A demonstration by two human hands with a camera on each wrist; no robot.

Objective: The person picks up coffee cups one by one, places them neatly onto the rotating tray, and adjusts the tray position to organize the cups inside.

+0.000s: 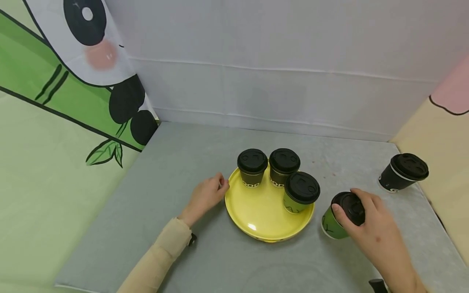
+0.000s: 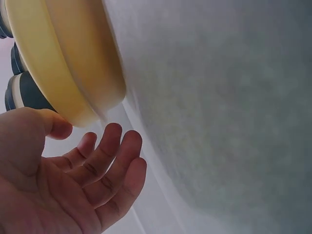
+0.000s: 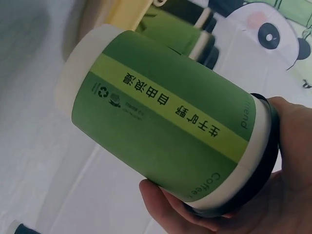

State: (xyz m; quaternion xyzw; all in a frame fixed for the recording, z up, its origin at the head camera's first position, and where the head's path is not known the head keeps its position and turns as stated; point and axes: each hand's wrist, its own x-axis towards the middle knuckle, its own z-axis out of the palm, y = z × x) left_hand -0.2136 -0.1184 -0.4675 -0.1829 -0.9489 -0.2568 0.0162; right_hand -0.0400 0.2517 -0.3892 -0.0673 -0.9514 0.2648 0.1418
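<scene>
The right hand (image 1: 381, 234) grips a green cup (image 1: 331, 224) by its lid (image 1: 350, 206), between the plate (image 1: 253, 215) and the tabletop's (image 1: 154, 219) right edge. The left hand (image 1: 206, 198), loosely curled and holding nothing, is at the plate's rim. The plate carries two dark cups (image 1: 252, 162) toward the far edge and another green cup (image 1: 294, 202). A black cup (image 1: 397, 176) stands near the far right corner. Lids hide all contents.

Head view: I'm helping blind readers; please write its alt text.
A right hand holds a green cup by its black lid, beside a yellow plate bearing two dark cups and another green cup. The left hand is at the plate's edge; a black cup sits far right.
</scene>
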